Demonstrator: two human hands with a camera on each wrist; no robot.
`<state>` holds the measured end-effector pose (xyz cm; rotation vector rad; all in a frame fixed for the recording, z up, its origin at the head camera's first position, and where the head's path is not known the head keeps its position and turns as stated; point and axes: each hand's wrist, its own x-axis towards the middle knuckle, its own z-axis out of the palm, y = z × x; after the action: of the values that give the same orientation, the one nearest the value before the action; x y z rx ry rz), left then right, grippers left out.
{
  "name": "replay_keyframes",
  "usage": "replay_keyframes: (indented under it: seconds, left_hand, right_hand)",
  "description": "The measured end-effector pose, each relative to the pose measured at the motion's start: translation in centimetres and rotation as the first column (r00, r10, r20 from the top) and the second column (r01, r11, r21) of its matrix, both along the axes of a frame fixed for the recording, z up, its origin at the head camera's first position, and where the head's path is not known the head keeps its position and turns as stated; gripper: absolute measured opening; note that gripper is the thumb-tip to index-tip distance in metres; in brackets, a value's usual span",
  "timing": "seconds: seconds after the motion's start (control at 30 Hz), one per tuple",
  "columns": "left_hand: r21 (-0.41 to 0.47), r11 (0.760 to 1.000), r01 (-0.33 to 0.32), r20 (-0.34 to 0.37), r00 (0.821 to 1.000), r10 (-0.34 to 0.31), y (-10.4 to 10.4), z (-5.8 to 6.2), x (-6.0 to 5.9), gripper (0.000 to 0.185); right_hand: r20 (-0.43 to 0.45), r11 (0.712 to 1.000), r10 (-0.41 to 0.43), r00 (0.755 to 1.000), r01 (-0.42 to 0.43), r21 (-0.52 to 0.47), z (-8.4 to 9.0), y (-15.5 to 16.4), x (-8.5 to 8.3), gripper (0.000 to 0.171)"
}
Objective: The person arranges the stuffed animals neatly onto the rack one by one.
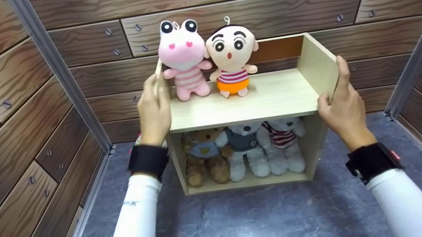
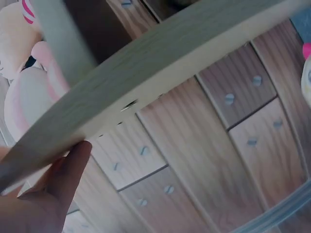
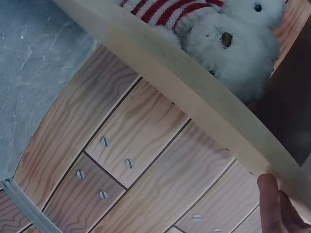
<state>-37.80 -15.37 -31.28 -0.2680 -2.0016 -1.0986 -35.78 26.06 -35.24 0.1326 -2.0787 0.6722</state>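
A light wooden two-level shelf [image 1: 273, 98] stands on the grey floor against the back wall. My left hand [image 1: 155, 109] grips its left side panel, and my right hand [image 1: 342, 105] pinches the front edge of its right side panel. On the upper board sit a pink frog plush [image 1: 185, 58] and a boy doll in a striped top [image 1: 231, 56]. Below stand a brown bear [image 1: 203, 156] and two white bears [image 1: 246, 150], [image 1: 285, 143]. The left wrist view shows my thumb [image 2: 63, 179] under the panel [image 2: 146, 77]. The right wrist view shows a fingertip [image 3: 269, 199] at the panel edge [image 3: 194, 92].
Wood-pattern walls [image 1: 9, 133] with screw heads close in on the left, back and right. Grey metal corner posts [image 1: 63, 77], [image 1: 418, 54] stand at both back corners. The grey stone-look floor [image 1: 257, 218] stretches in front of the shelf.
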Motion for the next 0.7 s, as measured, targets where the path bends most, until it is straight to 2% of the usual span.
replay_keyframes:
  seconds: [0.1,0.2,0.27,0.33,0.37,0.43,0.5,0.53,0.6,0.7]
  left_hand:
    - [0.105,0.993,0.061,0.024,0.998,-0.064,-1.4,-2.6,0.3,0.039]
    - [0.222,0.971,0.093,0.083,0.990,-0.114,-2.9,-5.9,0.2,0.041]
    - [0.280,0.958,0.055,0.148,0.984,-0.100,-4.1,-8.3,-0.4,0.040]
    - [0.279,0.960,-0.028,0.238,0.970,-0.041,-5.5,-10.7,-1.2,0.037]
    - [0.247,0.966,-0.075,0.287,0.958,0.001,-6.2,-12.0,-1.6,0.035]
    - [0.133,0.978,-0.158,0.376,0.922,0.098,-7.5,-14.3,-2.4,0.034]
    - [-0.007,0.980,-0.199,0.441,0.879,0.182,-8.5,-16.4,-3.0,0.035]
    - [-0.071,0.976,-0.208,0.465,0.859,0.217,-8.8,-17.3,-3.3,0.038]
    - [-0.166,0.967,-0.196,0.498,0.829,0.253,-9.3,-18.8,-3.8,0.043]
    - [-0.254,0.955,-0.153,0.537,0.799,0.271,-9.5,-20.2,-4.2,0.049]
  right_hand:
    - [-0.017,1.000,-0.006,1.000,0.006,0.001,-0.3,-0.4,-0.3,0.083]
    - [-0.035,1.000,-0.022,0.999,0.022,0.002,-0.5,-0.8,-0.5,0.083]
    - [-0.047,0.999,-0.038,0.998,0.038,0.004,-0.5,-1.2,-0.7,0.083]
    - [-0.061,0.999,-0.048,0.997,0.049,0.006,-0.4,-1.5,-0.8,0.083]
    - [-0.063,0.999,-0.050,0.997,0.050,0.005,-0.4,-1.7,-0.8,0.083]
    - [-0.057,0.999,-0.049,0.997,0.049,0.001,-0.3,-2.0,-0.8,0.083]
    - [-0.045,0.999,-0.043,0.998,0.043,-0.007,-0.2,-2.2,-0.6,0.084]
    - [-0.040,0.999,-0.042,0.998,0.041,-0.011,-0.1,-2.2,-0.5,0.084]
    - [-0.029,0.999,-0.040,0.999,0.039,-0.023,0.0,-2.1,-0.3,0.085]
    - [-0.021,0.998,-0.040,0.999,0.039,-0.041,0.1,-1.9,0.0,0.086]
